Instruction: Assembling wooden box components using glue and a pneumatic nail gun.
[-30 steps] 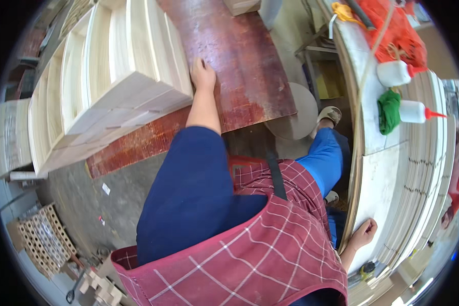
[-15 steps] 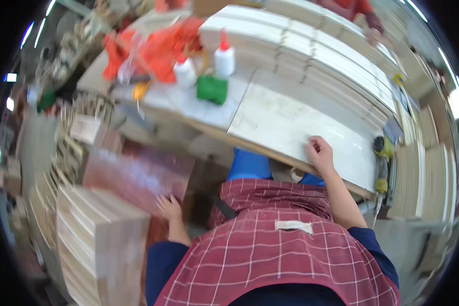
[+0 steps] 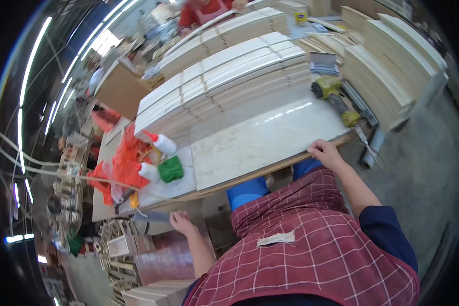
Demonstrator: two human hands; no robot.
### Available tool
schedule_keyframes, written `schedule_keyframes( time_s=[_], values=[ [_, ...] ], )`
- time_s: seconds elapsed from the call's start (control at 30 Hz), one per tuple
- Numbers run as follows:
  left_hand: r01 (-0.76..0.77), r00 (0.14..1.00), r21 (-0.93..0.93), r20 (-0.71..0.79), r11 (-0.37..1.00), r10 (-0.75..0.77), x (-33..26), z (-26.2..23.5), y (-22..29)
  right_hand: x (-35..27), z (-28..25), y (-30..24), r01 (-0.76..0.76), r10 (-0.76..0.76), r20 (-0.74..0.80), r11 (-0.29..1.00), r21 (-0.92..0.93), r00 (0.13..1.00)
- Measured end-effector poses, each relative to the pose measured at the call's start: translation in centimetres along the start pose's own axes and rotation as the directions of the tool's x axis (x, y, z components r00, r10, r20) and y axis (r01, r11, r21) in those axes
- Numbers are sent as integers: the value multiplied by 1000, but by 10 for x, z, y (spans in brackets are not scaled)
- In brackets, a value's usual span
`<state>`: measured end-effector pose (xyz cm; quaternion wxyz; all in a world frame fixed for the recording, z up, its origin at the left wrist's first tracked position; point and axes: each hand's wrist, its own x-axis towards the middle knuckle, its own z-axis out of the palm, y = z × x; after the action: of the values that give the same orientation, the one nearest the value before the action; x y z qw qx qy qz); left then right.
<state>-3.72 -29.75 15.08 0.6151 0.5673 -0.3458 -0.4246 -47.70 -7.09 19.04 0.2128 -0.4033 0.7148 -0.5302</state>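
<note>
My right hand [image 3: 325, 153] rests at the front edge of the white-topped worktable [image 3: 229, 162], fingers curled in and thumb against them, with nothing visible in the grip. My left hand [image 3: 182, 222] is lifted just in front of the table's left part, fingers loosely curled and no object showing in it. Below it are a reddish-brown board surface [image 3: 171, 255] and a stack of pale wooden pieces [image 3: 155, 293]. Closest to my right hand lies a yellow-green power tool [image 3: 341, 104] with a cord or hose at its tip.
Long stacks of white boards [image 3: 224, 76] fill the table's back. At its left are white red-capped bottles [image 3: 164, 145], a green bundle [image 3: 171, 169] and orange-red plastic bags [image 3: 125, 163]. Upright panels [image 3: 377, 76] stand at right. Another person [image 3: 206, 11] is across the table.
My view has swung toward the right. My left hand has risen from the reddish-brown surface, its fingers curling. My right hand has shifted from over the tabletop to its front edge.
</note>
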Motion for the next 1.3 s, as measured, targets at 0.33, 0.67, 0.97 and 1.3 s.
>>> schedule_keyframes(
  time_s=[0.33,0.67,0.97,1.3],
  values=[
    [-130,854,-395,422,910,305,-3,204,150,12,-80,-77,5,-10,-235,1000,-23,972],
    [-69,868,-546,379,835,320,38,311,189,230,-129,-86,24,88,-405,964,265,910],
    [10,913,-572,340,820,226,111,341,184,363,-123,-32,-271,365,-351,918,289,862],
    [223,773,-491,615,842,155,63,362,167,338,-69,-92,145,-91,-288,975,171,953]
  ],
)
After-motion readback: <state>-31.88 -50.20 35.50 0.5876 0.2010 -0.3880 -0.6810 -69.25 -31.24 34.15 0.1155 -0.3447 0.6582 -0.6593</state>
